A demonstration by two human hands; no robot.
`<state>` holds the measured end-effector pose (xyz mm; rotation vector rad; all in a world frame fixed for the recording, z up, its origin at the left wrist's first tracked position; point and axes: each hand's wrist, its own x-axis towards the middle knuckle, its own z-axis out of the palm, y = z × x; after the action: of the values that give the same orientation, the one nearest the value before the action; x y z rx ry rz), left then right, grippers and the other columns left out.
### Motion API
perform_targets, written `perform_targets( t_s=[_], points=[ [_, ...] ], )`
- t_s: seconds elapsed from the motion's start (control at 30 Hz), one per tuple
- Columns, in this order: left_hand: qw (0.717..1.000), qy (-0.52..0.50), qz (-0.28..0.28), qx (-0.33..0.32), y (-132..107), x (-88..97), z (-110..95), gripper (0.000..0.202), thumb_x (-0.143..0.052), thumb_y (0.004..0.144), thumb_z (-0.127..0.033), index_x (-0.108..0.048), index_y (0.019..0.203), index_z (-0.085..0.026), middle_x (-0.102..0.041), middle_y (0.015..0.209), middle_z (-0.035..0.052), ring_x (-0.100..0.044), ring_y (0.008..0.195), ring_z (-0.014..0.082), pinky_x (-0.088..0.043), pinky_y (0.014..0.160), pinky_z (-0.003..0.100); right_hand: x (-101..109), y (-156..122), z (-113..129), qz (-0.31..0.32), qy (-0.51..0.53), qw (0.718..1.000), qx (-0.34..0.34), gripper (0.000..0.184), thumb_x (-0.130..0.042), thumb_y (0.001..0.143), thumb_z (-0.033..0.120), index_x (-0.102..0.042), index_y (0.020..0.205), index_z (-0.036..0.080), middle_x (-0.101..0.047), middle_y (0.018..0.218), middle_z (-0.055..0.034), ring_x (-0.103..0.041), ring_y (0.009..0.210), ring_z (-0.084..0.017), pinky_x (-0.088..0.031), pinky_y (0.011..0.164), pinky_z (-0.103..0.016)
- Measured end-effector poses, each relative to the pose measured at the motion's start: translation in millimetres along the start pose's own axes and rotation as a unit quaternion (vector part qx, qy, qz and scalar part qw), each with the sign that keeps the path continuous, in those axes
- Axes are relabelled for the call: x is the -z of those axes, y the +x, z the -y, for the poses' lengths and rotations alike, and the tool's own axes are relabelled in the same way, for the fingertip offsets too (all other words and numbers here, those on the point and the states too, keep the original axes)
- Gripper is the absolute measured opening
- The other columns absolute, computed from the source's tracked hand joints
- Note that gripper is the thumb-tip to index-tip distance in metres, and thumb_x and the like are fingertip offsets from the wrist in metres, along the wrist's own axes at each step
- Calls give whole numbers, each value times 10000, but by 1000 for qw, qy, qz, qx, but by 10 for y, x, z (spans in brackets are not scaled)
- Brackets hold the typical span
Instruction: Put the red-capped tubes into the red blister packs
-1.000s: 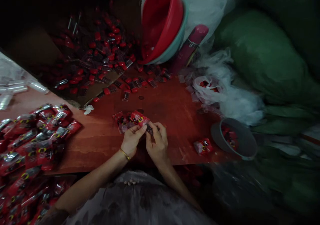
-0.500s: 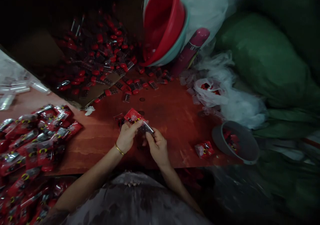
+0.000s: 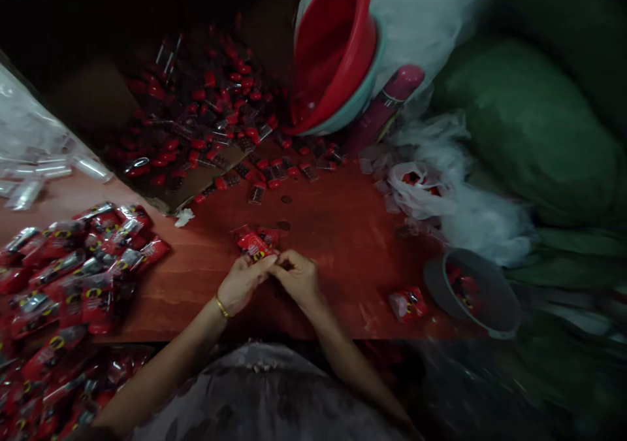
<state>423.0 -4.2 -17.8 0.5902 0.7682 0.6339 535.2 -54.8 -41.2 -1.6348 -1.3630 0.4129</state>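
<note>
Dim light, deep shadow inside the box [image 3: 110, 98], glints on packets [image 3: 98, 296], blurry right edge.

No readable lettering anywhere

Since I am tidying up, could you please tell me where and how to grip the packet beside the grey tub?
Probably pinch the packet by its pale left end, coming from above and the left: it lies on the table, and the grey tub stands close on its right.
</note>
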Motion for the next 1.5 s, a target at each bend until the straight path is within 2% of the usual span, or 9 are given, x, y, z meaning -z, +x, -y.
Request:
perform_targets(
  t_s=[0.17, 0.33, 0.43, 0.53, 0.73, 0.97, 1.1, 1.3, 1.5],
  points=[
    [996, -7, -73, 50, -226, 375, -292, 281, -774, 600, -256, -631, 810, -134, -698, 745, 49, -661, 669, 168, -532, 678, 297, -173, 363, 114, 58, -118, 982, 134, 325, -617, 741, 491, -598, 591, 202, -627, 544, 3, -582, 551, -138, -450, 606, -246],
    [952, -116, -270, -89, -406, 906, -791, 164, -469, 867, -170, -589, 758, -153, -671, 650, -4, -642, 602, 91, -533, 639, 206, -222, 1248, -107, 13, -247, 965, 88, 590, -478, 798, 590, -581, 1111, 100, -614, 1092, -178, -545, 1030, -297, -425, 862, -403],
    [894, -229, -339, -184, -472, 1163, -1100, 336, -325, 928, -351, -586, 842, -157, -677, 680, -12, -631, 627, 69, -533, 691, 187, -287, 1727, -300, 46, -336, 940, 37, 789, -467, 752, 670, -405, 1328, 134, -384, 1376, -213, -333, 1258, -386, -313, 967, -544],
    [893, -243, -313, -212, -480, 1230, -1197, 547, -273, 864, -582, -579, 1002, -150, -709, 868, 34, -639, 829, 116, -529, 745, 206, -370, 1878, -427, 119, -348, 929, 30, 769, -437, 754, 690, -407, 1339, 191, -310, 1434, -185, -187, 1325, -420, -234, 971, -642],
    [945, 155, -192, -217, -188, 763, -661, 356, -677, 682, -415, -654, 942, -173, -708, 915, 74, -638, 906, 222, -469, 884, 374, -119, 1467, -625, 143, -341, 924, 99, 625, -477, 809, 578, -451, 1310, 205, -328, 1435, -142, -144, 1351, -367, -257, 983, -622],
    [641, 703, 0, -308, 325, 291, -195, 372, -576, 777, -343, -614, 1130, -229, -581, 1243, 98, -416, 1249, 299, -293, 1041, 479, 520, 878, -819, 176, -331, 922, 101, 652, -468, 798, 603, -432, 1322, 217, -277, 1464, -134, -137, 1362, -356, -264, 996, -613],
    [543, 785, 0, -297, 461, 277, -94, 281, -544, 806, -323, -666, 1051, -258, -574, 1255, 83, -389, 1265, 329, -269, 1036, 527, 717, 543, -880, 93, -316, 940, 91, 605, -429, 838, 555, -458, 1290, 153, -312, 1436, -168, -161, 1362, -341, -240, 1025, -602],
    [545, 779, -29, -308, 472, 312, -50, 241, -513, 825, -334, -703, 969, -297, -613, 1200, 70, -426, 1239, 331, -255, 1026, 564, 705, 111, -706, -103, -233, 963, 86, 268, -457, 873, 317, -624, 1031, 178, -620, 1121, -111, -475, 1190, -247, -407, 975, -462],
    [522, 792, -24, -315, 440, 261, -6, 342, -518, 817, -369, -628, 1129, -281, -501, 1327, 101, -322, 1304, 345, -199, 1046, 590, 386, -134, -320, -107, -189, 969, 117, 189, -504, 839, 214, -663, 941, 201, -681, 1014, -71, -565, 1063, -215, -447, 910, -404]
  ],
)
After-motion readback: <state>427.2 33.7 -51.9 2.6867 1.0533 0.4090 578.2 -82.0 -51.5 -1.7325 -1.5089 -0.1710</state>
